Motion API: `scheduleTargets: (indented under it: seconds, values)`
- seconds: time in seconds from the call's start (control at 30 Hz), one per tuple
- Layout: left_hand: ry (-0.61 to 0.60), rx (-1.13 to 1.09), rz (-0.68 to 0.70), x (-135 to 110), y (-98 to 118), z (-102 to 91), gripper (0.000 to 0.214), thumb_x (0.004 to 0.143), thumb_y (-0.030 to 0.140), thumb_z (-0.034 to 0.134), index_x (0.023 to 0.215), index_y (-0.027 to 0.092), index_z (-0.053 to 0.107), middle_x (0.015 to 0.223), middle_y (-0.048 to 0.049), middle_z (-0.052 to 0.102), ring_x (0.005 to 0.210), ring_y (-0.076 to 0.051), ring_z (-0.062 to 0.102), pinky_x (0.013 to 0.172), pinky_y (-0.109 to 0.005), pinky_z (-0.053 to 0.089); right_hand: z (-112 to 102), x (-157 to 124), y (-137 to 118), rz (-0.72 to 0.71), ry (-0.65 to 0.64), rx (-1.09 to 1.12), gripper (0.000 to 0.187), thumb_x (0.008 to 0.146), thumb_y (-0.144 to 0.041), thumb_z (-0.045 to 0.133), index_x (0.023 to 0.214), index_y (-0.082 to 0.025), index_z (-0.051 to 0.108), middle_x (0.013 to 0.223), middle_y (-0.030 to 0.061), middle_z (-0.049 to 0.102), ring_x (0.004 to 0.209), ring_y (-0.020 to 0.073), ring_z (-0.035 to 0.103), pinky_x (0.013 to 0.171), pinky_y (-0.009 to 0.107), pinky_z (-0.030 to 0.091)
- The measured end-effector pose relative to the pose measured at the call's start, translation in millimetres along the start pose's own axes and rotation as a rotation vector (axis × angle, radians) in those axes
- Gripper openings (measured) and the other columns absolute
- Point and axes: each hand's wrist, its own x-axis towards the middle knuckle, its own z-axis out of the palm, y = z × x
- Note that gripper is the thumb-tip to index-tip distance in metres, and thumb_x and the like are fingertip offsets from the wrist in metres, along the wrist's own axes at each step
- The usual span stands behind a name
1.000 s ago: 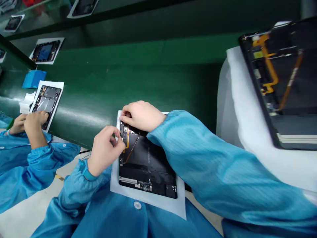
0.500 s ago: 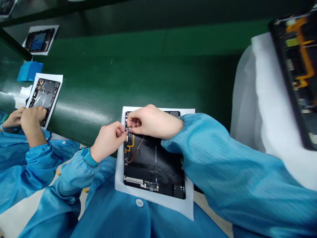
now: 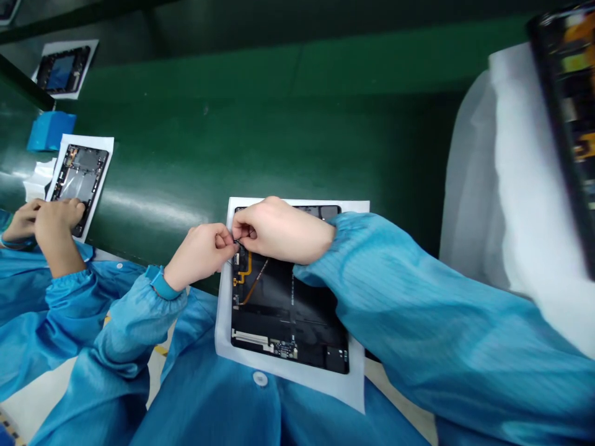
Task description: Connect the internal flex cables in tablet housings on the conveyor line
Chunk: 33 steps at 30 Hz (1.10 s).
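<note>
In front of me an opened tablet [image 3: 307, 310] lies on a white foam sheet [image 3: 357, 384], its dark inside facing up. An orange flex cable [image 3: 248, 266] runs along its left side, and a small circuit board [image 3: 283, 349] sits near the lower edge. My left hand [image 3: 204, 251] pinches at the tablet's upper left edge, thumb and forefinger pressed together. From the other side my right hand [image 3: 279, 229] reaches over the tablet, its closed fingertips meeting the left ones. A tiny dark piece shows between the fingertips, too small to name.
At left a co-worker's hands [image 3: 58, 220] work over another opened tablet [image 3: 86, 173]. Behind them are a blue box [image 3: 51, 131] and a further tablet [image 3: 62, 73]. White foam [image 3: 520, 186] with an opened device [image 3: 574, 105] stands close at right. The green bench [image 3: 279, 142] spans the middle.
Both my hands have shifted slightly left, with the fingertips now at the tablet's left edge. The view has moved a little to the right.
</note>
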Motion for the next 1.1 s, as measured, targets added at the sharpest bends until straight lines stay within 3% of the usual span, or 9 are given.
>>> scheduleTargets:
  seconds: [0.2,0.37,0.6,0.83,1.1]
  values:
    - [0.035,0.128,0.022,4.2,8.2,-2.6,0.012,0.076,0.011,0.057,0.067,0.018,0.055,0.053,0.006,0.056,0.048,-0.009,0.051,0.055,-0.022,0.038,9.7,-11.1,1.4,-0.042,0.071,-0.13,0.017,0.083,-0.007,0.056,0.084,-0.016,0.07,0.085,0.0048,0.071,0.079,0.0175,0.064,0.072,0.028,0.042]
    - [0.04,0.17,0.141,4.5,7.1,-3.6,0.009,0.08,0.009,0.058,0.077,0.018,0.055,0.057,0.0071,0.056,0.052,-0.009,0.051,0.058,-0.021,0.036,26.8,-40.4,3.0,-0.026,0.204,-0.232,0.017,0.092,-0.013,0.054,0.09,-0.015,0.071,0.087,0.0065,0.07,0.081,0.02,0.066,0.072,0.031,0.045]
    - [0.043,0.463,0.33,11.8,10.7,-7.7,0.012,0.084,0.008,0.057,0.079,0.017,0.063,0.062,0.0038,0.06,0.054,-0.01,0.05,0.06,-0.024,0.036,49.1,-65.4,8.7,-0.045,0.339,-0.346,0.016,0.092,-0.014,0.057,0.095,-0.015,0.073,0.089,0.0072,0.07,0.078,0.0216,0.065,0.068,0.033,0.047]
    - [-0.087,0.694,0.481,22.5,17.7,-14.5,0.016,0.092,0.013,0.055,0.08,0.015,0.067,0.08,-0.0047,0.07,0.076,-0.018,0.066,0.067,-0.027,0.045,51.7,-68.5,16.4,-0.085,0.505,-0.438,0.019,0.091,-0.01,0.055,0.088,-0.013,0.074,0.089,0.0094,0.07,0.073,0.021,0.062,0.065,0.033,0.046]
    - [-0.098,0.645,0.54,29.2,14.8,-8.6,0.015,0.095,0.018,0.057,0.085,0.015,0.068,0.086,-0.0042,0.07,0.081,-0.017,0.066,0.07,-0.027,0.048,52.1,-71.3,17.3,-0.139,0.547,-0.529,0.02,0.09,-0.009,0.057,0.082,-0.012,0.074,0.082,0.0089,0.068,0.068,0.0193,0.057,0.062,0.032,0.043]
